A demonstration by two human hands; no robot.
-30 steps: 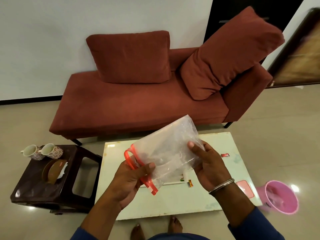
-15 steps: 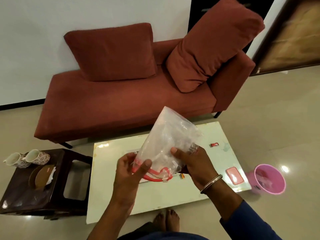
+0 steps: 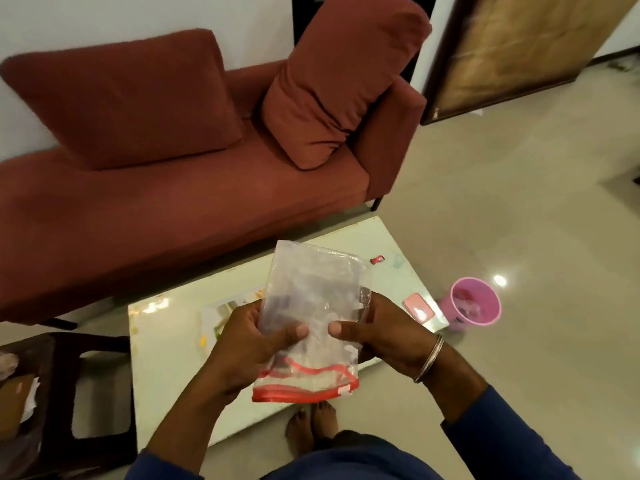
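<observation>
A clear plastic zip bag (image 3: pixel 311 292) with a red seal strip along its lower edge hangs over the pale low table (image 3: pixel 166 368). My left hand (image 3: pixel 249 344) grips its left side, thumb on the front. My right hand (image 3: pixel 381 337), with a metal bangle at the wrist, grips the right side, thumb pressed on the plastic. The red-edged mouth of the bag points down toward me and gapes slightly. What is inside the bag cannot be made out.
A pink phone-sized object (image 3: pixel 419 308), a small red wrapper (image 3: pixel 377 259) and a printed sheet (image 3: pixel 225 306) lie on the table. A pink bin (image 3: pixel 476 303) stands on the floor to the right. A red sofa (image 3: pixel 173 202) lies beyond, a dark stool (image 3: pixel 86 393) at left. My bare feet (image 3: pixel 311 427) are below.
The bag has been turned so its red-sealed mouth, earlier at the left, now points down toward me. Both hands shifted to grip its sides. My view swung right and down.
</observation>
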